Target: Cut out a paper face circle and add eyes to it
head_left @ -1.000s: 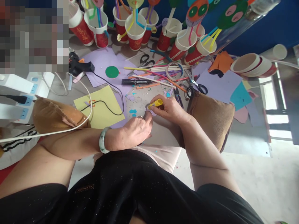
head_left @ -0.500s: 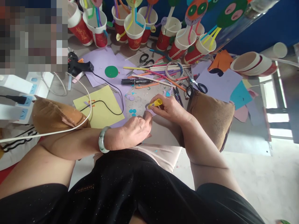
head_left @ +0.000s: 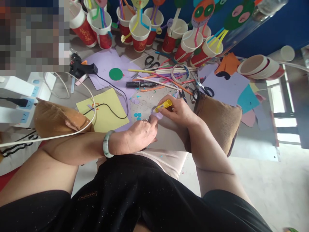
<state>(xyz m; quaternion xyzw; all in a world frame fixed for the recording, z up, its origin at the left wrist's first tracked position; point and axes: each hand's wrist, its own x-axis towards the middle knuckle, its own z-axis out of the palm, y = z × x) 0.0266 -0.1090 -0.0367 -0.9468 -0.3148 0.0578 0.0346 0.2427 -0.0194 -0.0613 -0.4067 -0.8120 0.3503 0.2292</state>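
My right hand [head_left: 180, 111] is closed around a yellow glue stick [head_left: 164, 105], its tube tilted with the lower end against a small light-purple paper piece [head_left: 157, 114]. That paper is pinched between the thumb and fingers of my left hand [head_left: 142, 133], which wears a ring, with a bangle on the wrist. Just left of the hands lie several small blue paper dots [head_left: 137, 115] and purple paper circles [head_left: 135, 101] among scraps on the table. How far the purple piece extends under my fingers is hidden.
Behind are a black marker [head_left: 140, 84], several straws [head_left: 166, 72] and scissors [head_left: 205, 88]. Red-and-white paper cups [head_left: 140, 33] with straw figures line the back. A glue gun [head_left: 83, 67] and its cord lie left, near yellow paper [head_left: 108, 100]. Brown cushions [head_left: 219, 122] flank my arms.
The glue stick has tilted and shifted slightly to the right and up with my right hand, showing more of the purple paper. My left hand has barely moved.
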